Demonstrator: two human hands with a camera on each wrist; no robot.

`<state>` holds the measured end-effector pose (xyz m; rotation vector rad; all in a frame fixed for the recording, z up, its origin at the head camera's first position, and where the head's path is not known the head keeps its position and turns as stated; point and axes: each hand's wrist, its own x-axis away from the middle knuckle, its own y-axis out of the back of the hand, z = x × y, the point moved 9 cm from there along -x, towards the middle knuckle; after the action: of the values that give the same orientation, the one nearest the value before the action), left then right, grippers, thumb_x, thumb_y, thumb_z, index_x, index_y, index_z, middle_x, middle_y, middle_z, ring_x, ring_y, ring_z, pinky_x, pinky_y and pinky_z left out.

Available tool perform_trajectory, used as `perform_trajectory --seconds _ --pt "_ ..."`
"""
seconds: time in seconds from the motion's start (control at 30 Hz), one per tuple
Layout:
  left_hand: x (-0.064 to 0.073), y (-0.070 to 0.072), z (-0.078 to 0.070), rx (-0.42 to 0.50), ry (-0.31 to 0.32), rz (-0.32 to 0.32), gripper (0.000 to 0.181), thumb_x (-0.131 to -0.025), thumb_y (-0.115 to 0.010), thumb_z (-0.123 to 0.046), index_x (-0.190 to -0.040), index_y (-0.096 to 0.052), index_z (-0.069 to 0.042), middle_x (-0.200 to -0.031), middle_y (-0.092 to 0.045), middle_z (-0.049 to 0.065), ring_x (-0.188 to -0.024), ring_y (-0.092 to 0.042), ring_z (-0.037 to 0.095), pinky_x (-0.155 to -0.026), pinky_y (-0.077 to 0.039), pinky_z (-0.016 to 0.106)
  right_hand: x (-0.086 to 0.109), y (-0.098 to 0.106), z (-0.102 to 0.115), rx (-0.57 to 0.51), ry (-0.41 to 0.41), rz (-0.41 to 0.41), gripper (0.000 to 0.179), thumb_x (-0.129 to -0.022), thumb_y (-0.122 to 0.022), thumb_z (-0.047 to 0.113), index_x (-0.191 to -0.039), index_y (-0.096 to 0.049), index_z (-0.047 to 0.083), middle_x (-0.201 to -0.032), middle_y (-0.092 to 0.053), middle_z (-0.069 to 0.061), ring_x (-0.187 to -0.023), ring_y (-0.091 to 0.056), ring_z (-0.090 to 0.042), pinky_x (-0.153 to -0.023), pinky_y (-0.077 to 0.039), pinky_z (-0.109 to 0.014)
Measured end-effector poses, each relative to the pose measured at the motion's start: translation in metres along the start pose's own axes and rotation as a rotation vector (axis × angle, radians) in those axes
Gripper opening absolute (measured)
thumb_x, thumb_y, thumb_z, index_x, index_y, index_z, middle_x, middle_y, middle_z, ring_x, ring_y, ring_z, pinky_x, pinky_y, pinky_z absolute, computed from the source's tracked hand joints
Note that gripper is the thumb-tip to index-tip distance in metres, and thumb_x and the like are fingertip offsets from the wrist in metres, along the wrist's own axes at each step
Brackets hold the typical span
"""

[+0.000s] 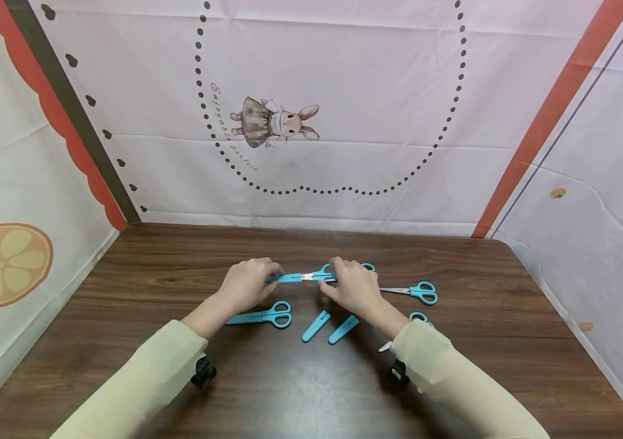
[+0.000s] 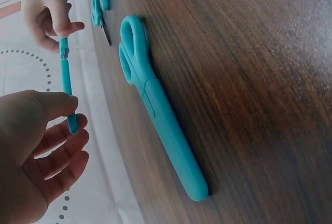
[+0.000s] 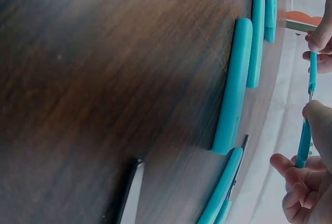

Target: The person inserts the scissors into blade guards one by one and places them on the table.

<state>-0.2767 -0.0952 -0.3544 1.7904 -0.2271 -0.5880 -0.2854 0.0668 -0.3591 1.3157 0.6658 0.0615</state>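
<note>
My left hand (image 1: 247, 283) pinches a blue blade cover (image 1: 289, 278) between thumb and fingers. My right hand (image 1: 356, 286) holds a pair of blue-handled scissors (image 1: 319, 275) by the handles, partly hidden by the fingers. The blades point left into the cover, and a short stretch of metal shows between cover and handles. Both are held up off the table, as the left wrist view shows. Nearer the front, a covered pair of scissors (image 2: 161, 110) lies below my left hand.
Two loose blue covers (image 1: 316, 326) (image 1: 342, 330) lie between my forearms. Uncovered scissors (image 1: 423, 292) rest to the right; another pair (image 1: 418, 316) is partly hidden by my right forearm. A blue handle loop (image 1: 369, 267) shows behind my right hand. Patterned cloth (image 1: 344, 122) surrounds the wooden table (image 1: 180, 250).
</note>
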Motion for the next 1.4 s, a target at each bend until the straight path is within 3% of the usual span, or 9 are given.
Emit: perform_trajectory --seconds 0.47,0.9,1.13,1.4 --pt "0.0 -0.003 -0.004 -0.018 0.013 -0.019 0.019 -0.08 -0.071 -0.017 -0.099 -0.069 -0.015 -0.087 -0.063 -0.002 -0.062 -0.056 0.009 -0.043 -0.036 0.02 0.0 0.0 -0.001 -0.021 -0.018 0.016 0.049 -0.08 -0.066 0.043 -0.112 -0.06 0.005 -0.046 -0.037 0.005 -0.035 -0.032 -0.008 -0.032 -0.02 -0.021" --pt "0.001 -0.005 -0.006 -0.017 -0.007 -0.049 0.019 -0.079 -0.072 -0.018 -0.098 -0.069 -0.015 -0.083 -0.06 -0.003 -0.058 -0.05 0.007 -0.045 -0.037 0.021 0.003 0.0 -0.002 -0.02 -0.026 0.002 0.048 -0.081 -0.065 0.043 -0.111 -0.061 0.007 -0.047 -0.036 0.006 -0.036 -0.031 -0.007 -0.032 -0.019 -0.02" --pt "0.003 -0.005 -0.008 0.004 -0.016 -0.069 0.018 -0.08 -0.072 -0.019 -0.097 -0.069 -0.015 -0.084 -0.061 -0.004 -0.064 -0.053 0.008 -0.051 -0.043 0.023 0.004 -0.001 -0.001 -0.02 -0.017 0.016 0.047 -0.081 -0.064 0.043 -0.11 -0.059 0.006 -0.047 -0.036 0.006 -0.036 -0.031 -0.007 -0.033 -0.02 -0.019" --pt "0.003 -0.002 -0.012 -0.012 -0.04 -0.102 0.016 -0.08 -0.071 -0.019 -0.096 -0.069 -0.016 -0.082 -0.061 -0.004 -0.063 -0.052 0.008 -0.048 -0.04 0.024 0.003 0.006 0.0 -0.021 -0.007 -0.01 0.047 -0.081 -0.064 0.043 -0.11 -0.059 0.007 -0.048 -0.037 0.007 -0.035 -0.03 -0.006 -0.033 -0.02 -0.019"
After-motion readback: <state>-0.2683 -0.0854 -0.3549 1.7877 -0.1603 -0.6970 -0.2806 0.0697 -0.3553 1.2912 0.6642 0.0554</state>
